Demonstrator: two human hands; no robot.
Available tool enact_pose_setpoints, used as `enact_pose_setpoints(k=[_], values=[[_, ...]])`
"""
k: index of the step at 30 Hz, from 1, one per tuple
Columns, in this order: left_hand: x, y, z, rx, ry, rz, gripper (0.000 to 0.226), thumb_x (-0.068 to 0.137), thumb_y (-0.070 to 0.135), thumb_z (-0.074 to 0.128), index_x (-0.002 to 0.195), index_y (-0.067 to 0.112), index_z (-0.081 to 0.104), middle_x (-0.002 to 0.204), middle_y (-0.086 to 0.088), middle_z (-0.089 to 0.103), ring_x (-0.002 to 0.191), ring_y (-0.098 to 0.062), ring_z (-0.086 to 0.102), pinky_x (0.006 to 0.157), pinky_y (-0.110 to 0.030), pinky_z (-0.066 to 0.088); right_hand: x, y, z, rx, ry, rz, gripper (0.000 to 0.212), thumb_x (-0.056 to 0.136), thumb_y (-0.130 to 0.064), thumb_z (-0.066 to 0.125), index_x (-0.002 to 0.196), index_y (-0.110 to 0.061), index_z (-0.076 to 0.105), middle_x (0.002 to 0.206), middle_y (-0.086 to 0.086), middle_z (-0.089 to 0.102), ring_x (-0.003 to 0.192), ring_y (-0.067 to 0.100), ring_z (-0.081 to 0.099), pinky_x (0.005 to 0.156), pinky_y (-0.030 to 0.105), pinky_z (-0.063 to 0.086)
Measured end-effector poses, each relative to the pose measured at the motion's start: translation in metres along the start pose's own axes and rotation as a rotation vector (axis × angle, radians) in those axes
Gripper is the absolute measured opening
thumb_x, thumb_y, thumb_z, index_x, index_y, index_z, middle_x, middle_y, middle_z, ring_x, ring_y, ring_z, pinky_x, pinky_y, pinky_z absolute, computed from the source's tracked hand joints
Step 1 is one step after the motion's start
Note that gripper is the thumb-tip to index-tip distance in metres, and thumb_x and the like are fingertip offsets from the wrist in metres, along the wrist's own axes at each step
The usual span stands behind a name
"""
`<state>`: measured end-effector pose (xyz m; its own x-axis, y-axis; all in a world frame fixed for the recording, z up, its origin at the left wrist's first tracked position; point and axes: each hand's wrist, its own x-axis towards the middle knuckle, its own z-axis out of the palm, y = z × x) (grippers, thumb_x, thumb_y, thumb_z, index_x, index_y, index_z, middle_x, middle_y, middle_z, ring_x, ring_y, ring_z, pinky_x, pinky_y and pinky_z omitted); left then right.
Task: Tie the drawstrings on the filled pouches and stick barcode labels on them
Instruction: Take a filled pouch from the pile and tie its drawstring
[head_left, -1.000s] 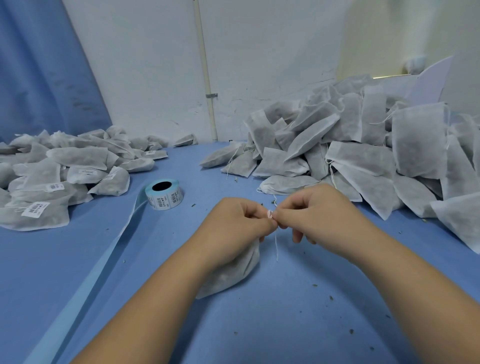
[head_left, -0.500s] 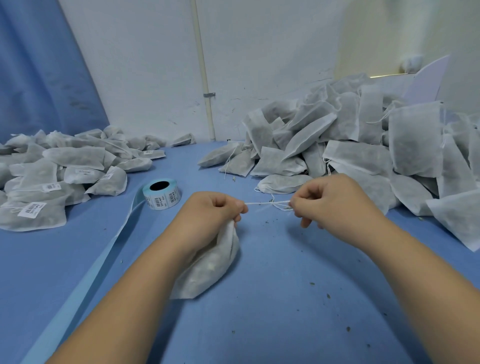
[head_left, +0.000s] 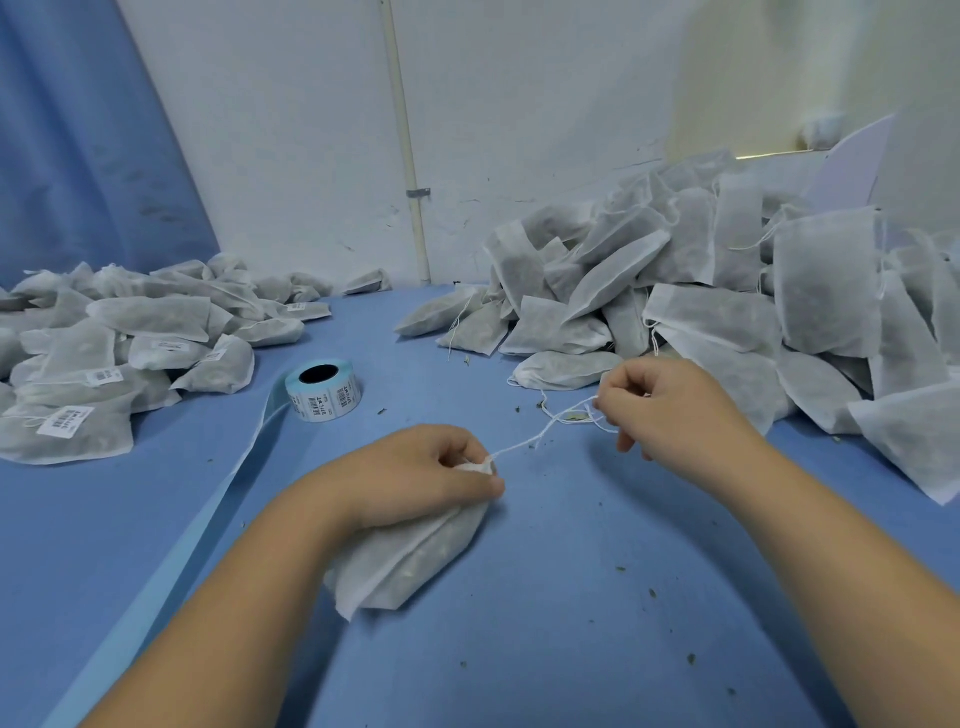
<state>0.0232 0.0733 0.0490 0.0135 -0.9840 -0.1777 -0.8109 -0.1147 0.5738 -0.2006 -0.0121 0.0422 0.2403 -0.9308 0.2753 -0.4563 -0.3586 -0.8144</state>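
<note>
Since half a second ago the right hand (head_left: 670, 410) has drawn farther from the left hand (head_left: 415, 475), pinching the white drawstring (head_left: 540, 439) taut. Left fingers clamp the gathered neck of the grey filled pouch (head_left: 405, 558), resting on the blue table (head_left: 545, 623).

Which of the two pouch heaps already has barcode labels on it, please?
The left heap, beside the label roll: white barcode stickers show on several pouches; the right heap shows none.
</note>
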Motion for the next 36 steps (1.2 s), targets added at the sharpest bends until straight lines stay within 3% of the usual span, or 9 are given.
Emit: enact_pose_setpoints(k=[5, 7, 12, 17, 23, 26, 28, 31, 36], values=[[-0.013, -0.001, -0.017, 0.087, -0.168, -0.153, 0.042, 0.064, 0.063, 0.068, 0.096, 0.036, 0.068, 0.092, 0.015, 0.072, 0.09, -0.008, 0.069, 0.085, -0.032, 0.053, 0.001, 0.0, -0.002, 0.018, -0.003, 0.031, 0.016, 0.081, -0.017, 0.059, 0.066, -0.016, 0.062, 0.06, -0.001, 0.063, 0.066, 0.025, 0.067, 0.054, 0.03, 0.047], [-0.016, -0.003, -0.02, 0.08, -0.176, -0.175, 0.042, 0.065, 0.062, 0.07, 0.091, 0.029, 0.071, 0.089, 0.01, 0.074, 0.089, -0.013, 0.071, 0.085, -0.035, 0.054, -0.001, -0.005, -0.002, 0.079, -0.021, 0.011, 0.015, 0.082, -0.016, 0.059, 0.068, -0.014, 0.063, 0.064, -0.001, 0.063, 0.056, 0.013, 0.063, 0.053, 0.029, 0.047], [-0.005, -0.006, -0.01, -0.119, 0.169, -0.147, 0.026, 0.085, 0.052, 0.066, 0.091, 0.028, 0.063, 0.088, 0.006, 0.068, 0.079, -0.012, 0.066, 0.066, -0.028, 0.049, -0.017, -0.026, 0.009, 0.228, -0.037, -0.154, 0.017, 0.083, -0.013, 0.062, 0.067, -0.018, 0.065, 0.056, -0.013, 0.057, 0.053, 0.005, 0.052, 0.049, 0.015, 0.039], [0.004, 0.003, 0.005, -0.471, 0.279, -0.132, 0.033, 0.095, 0.052, 0.051, 0.104, 0.021, 0.058, 0.1, -0.004, 0.068, 0.086, -0.02, 0.069, 0.067, -0.034, 0.057, -0.031, -0.038, 0.024, 0.206, -0.074, -0.333, 0.019, 0.081, -0.007, 0.066, 0.068, -0.021, 0.065, 0.061, -0.014, 0.057, 0.055, 0.003, 0.048, 0.055, 0.011, 0.038], [0.014, 0.017, 0.019, -0.491, 0.487, -0.152, 0.03, 0.095, 0.04, 0.044, 0.097, 0.014, 0.058, 0.095, -0.004, 0.064, 0.087, -0.022, 0.062, 0.079, -0.041, 0.053, -0.038, -0.038, 0.035, -0.056, -0.082, -0.536, 0.009, 0.079, -0.012, 0.069, 0.075, -0.02, 0.067, 0.072, -0.01, 0.059, 0.07, 0.011, 0.055, 0.064, 0.024, 0.043], [0.014, 0.019, 0.019, -0.497, 0.55, -0.139, 0.026, 0.091, 0.036, 0.043, 0.089, 0.014, 0.056, 0.084, 0.0, 0.058, 0.075, -0.019, 0.053, 0.068, -0.035, 0.044, -0.042, -0.037, 0.039, -0.117, -0.119, -0.577, 0.007, 0.079, -0.016, 0.065, 0.079, -0.023, 0.067, 0.075, -0.012, 0.056, 0.07, 0.008, 0.054, 0.067, 0.035, 0.048], [0.013, 0.019, 0.02, -0.556, 0.554, -0.123, 0.02, 0.091, 0.035, 0.046, 0.088, 0.017, 0.055, 0.081, 0.001, 0.057, 0.073, -0.018, 0.053, 0.066, -0.034, 0.043, -0.043, -0.038, 0.04, -0.13, -0.136, -0.59, 0.007, 0.079, -0.019, 0.063, 0.08, -0.025, 0.067, 0.077, -0.013, 0.056, 0.07, 0.007, 0.053, 0.069, 0.039, 0.049], [0.012, 0.021, 0.022, -0.803, 0.469, -0.128, 0.018, 0.093, 0.034, 0.054, 0.098, 0.017, 0.057, 0.09, -0.004, 0.063, 0.081, -0.023, 0.061, 0.085, -0.046, 0.053, -0.044, -0.038, 0.042, -0.151, -0.145, -0.603, 0.007, 0.08, -0.021, 0.063, 0.083, -0.024, 0.068, 0.08, -0.013, 0.055, 0.071, 0.005, 0.05, 0.071, 0.04, 0.049], [0.011, 0.023, 0.022, -1.003, 0.333, -0.122, 0.036, 0.097, 0.04, 0.055, 0.119, 0.012, 0.054, 0.109, -0.014, 0.069, 0.097, -0.031, 0.069, 0.092, -0.052, 0.052, -0.043, -0.035, 0.042, -0.182, -0.175, -0.58, 0.01, 0.085, -0.023, 0.067, 0.093, -0.026, 0.072, 0.084, -0.015, 0.052, 0.072, -0.002, 0.045, 0.075, 0.034, 0.047]])
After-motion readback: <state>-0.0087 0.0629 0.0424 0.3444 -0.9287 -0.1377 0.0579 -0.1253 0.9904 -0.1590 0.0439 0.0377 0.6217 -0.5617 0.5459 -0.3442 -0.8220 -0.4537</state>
